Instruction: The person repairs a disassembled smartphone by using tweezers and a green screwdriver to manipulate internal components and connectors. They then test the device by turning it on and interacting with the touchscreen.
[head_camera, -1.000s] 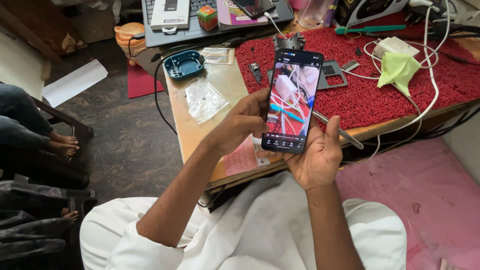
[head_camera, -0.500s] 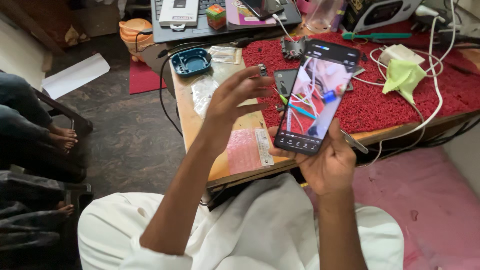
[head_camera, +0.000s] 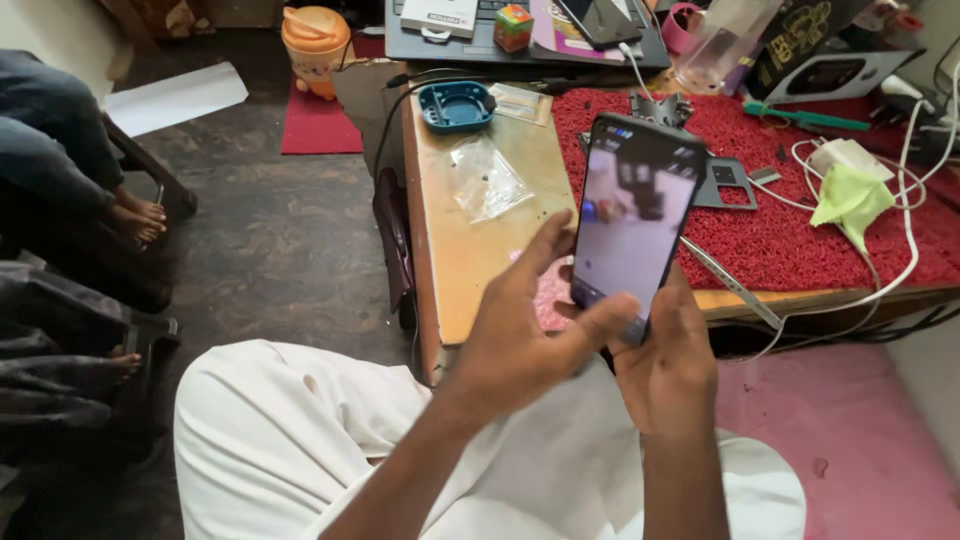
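Both hands' grip — right hand, left hand — clasps the seemingly lit phone.

**One head camera, looking steeply down**

The single view sits on the person's head, tilted down and forward. The lap fills 6 o'clock, close; the surface runs from centre toward 1 o'clock, the floor toward 10 o'clock.
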